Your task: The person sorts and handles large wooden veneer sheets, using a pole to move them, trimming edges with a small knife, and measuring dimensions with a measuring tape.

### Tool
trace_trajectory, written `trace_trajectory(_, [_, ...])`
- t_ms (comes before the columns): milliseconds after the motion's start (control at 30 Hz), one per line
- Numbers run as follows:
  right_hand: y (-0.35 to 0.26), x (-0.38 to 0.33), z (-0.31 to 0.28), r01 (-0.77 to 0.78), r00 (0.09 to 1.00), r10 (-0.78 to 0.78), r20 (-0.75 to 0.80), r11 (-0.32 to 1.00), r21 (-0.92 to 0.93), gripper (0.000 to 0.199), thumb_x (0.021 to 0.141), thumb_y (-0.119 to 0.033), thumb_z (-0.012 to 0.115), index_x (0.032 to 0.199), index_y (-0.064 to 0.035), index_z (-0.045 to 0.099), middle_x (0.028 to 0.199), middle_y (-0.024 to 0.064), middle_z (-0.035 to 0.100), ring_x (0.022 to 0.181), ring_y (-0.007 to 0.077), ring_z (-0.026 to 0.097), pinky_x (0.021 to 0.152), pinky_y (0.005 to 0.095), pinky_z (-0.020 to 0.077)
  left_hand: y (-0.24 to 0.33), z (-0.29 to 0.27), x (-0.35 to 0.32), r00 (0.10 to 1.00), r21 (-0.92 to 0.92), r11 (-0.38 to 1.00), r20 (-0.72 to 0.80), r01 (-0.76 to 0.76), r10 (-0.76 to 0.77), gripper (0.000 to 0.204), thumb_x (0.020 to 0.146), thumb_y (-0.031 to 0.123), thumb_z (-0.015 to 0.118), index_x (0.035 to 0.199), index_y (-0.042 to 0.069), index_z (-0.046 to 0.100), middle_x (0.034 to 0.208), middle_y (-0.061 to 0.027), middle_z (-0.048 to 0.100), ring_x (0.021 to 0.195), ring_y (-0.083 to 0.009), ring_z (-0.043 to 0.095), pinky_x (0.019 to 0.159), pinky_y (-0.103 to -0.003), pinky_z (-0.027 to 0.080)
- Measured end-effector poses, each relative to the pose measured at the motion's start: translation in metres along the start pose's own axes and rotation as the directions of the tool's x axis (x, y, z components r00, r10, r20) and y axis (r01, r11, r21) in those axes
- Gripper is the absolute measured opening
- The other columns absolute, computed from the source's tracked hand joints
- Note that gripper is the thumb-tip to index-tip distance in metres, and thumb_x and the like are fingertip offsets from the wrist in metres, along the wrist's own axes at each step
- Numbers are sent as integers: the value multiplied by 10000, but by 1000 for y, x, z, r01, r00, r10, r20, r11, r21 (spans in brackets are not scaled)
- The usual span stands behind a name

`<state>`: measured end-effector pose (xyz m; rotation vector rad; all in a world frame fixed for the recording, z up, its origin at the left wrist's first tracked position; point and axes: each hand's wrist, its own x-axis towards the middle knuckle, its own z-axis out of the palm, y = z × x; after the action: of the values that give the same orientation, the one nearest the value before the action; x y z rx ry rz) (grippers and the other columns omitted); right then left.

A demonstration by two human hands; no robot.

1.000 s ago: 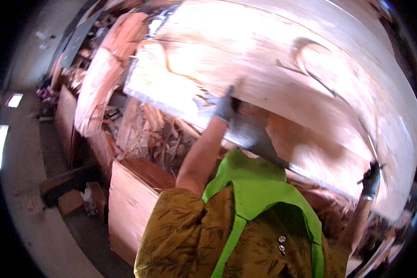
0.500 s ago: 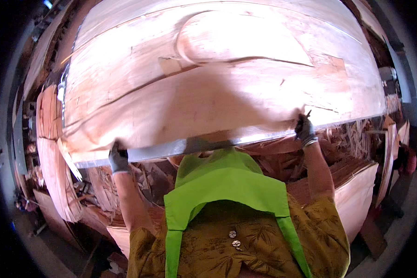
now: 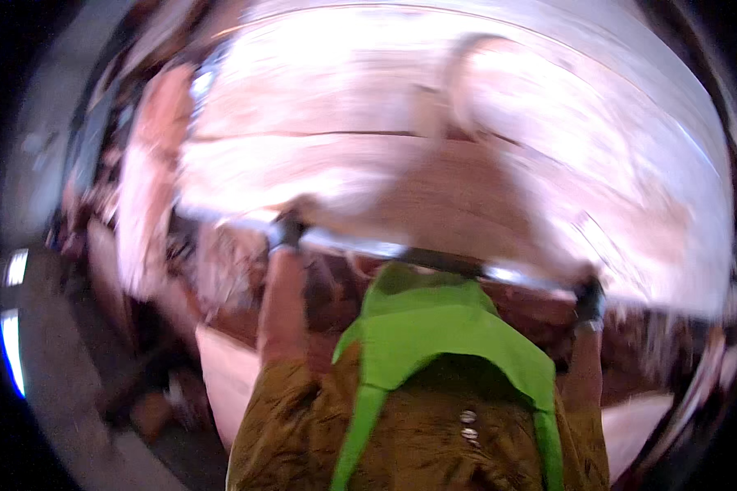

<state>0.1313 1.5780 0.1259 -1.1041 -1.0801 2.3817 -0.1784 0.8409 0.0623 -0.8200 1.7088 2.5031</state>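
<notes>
A wide, pale wood veneer sheet (image 3: 303, 168) covers the table in front of me, with a long dark crack running across it. My left hand (image 3: 287, 229), in a dark-palmed grey glove, is closed on the sheet's near edge. Further right, my right hand (image 3: 589, 299), gloved alike, grips the same edge near its right part. Motion blurs the fingertips of both hands. Under the sheet's edge shows the shiny metal rim (image 3: 352, 242) of the table. A rounded, curved piece of veneer (image 3: 508, 90) lies on top toward the back right.
Upright strips of veneer (image 3: 147, 188) stand at the table's left end. Broken wood scraps (image 3: 229, 262) fill the space below the rim. A pale stack of sheets (image 3: 229, 372) sits low in front, close to my body. More scraps (image 3: 671, 340) lie at the right.
The whole view has swung and tilted, so the table now slopes down to the right. Both hands stay at the sheet's near edge. The sheet's near left edge looks straighter along the rim.
</notes>
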Motion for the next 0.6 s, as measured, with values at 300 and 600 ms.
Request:
trace_trajectory(300, [-2,23,-75,-98,995,82,-63,943,-317,223,931,-304,448,860,-132,572,640,-54,383,550,98,369,507,238,308,105,91,-38,1000,299,954,-31,8,1,167,843,220,594,797,60,587,678,-54,576,531,-151,552,460,-269,459])
trace_trajectory(600, [3,17,-96,155,985,-33,169,601,-784,393,790,17,400,1179,15,458,964,61,531,867,171,494,825,286,422,84,45,-28,977,632,769,-206,96,47,211,806,218,661,763,14,631,577,-73,584,437,-152,518,411,-283,413])
